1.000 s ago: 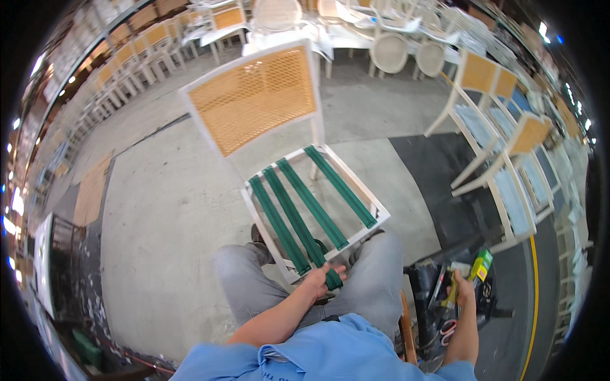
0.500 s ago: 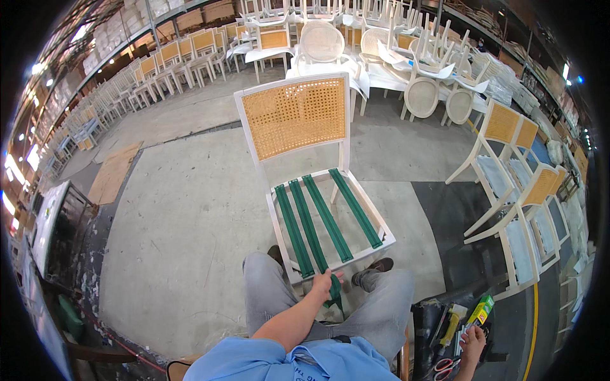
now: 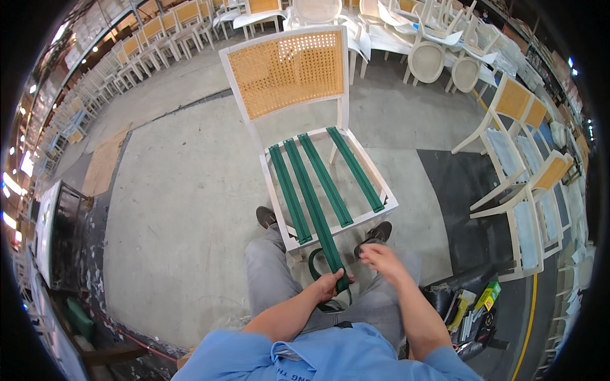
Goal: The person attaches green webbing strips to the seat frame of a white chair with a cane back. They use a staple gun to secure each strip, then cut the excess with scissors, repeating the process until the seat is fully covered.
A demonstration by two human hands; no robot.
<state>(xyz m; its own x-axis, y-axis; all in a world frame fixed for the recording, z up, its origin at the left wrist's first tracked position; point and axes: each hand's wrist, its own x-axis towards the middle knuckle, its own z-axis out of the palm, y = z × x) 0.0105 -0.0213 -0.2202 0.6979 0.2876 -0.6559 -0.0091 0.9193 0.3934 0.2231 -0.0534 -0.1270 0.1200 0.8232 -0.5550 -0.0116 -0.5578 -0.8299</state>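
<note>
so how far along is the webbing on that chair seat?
Done: four green straps run front to back across the seat frame of the white cane-back chair. In hand: the left hand grips the loose end of one strap below the front rail; the right hand hovers open nearby. Left: no crosswise straps are in.

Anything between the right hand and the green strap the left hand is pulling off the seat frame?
Nothing visible. The right hand hangs open over the right knee, beside the taut green strap that the left hand grips just below the chair seat frame. Only open air over the trousers lies between them.
</note>
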